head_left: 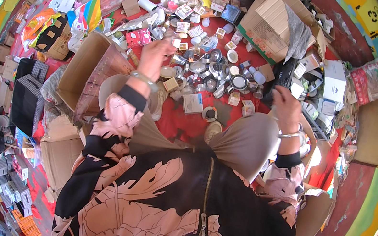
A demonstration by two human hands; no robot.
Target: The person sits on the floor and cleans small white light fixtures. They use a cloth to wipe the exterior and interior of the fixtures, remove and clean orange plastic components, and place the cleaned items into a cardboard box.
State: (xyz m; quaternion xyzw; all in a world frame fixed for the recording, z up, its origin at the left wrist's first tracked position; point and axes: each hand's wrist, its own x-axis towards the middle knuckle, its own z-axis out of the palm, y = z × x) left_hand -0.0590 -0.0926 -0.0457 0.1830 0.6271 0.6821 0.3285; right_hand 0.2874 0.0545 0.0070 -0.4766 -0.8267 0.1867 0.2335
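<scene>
Red floor covering [173,123]; round containers [239,81] heaped at 12 o'clock. Left hand [152,60]: 11 o'clock, near containers. Right hand [288,108]: between 2 and 3 o'clock. Fingers bent; any grasp cannot be determined

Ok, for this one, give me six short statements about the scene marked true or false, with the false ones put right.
1. Round containers lie between the two hands. True.
2. The left hand is gloved. False: it is bare.
3. The right hand has a bracelet at its wrist. True.
4. The pink box lies right of the left hand. False: it lies to its left.
5. The trousers are bright green. False: they are greyish brown.
6. The tall white box is farther right than the right hand. True.
</scene>
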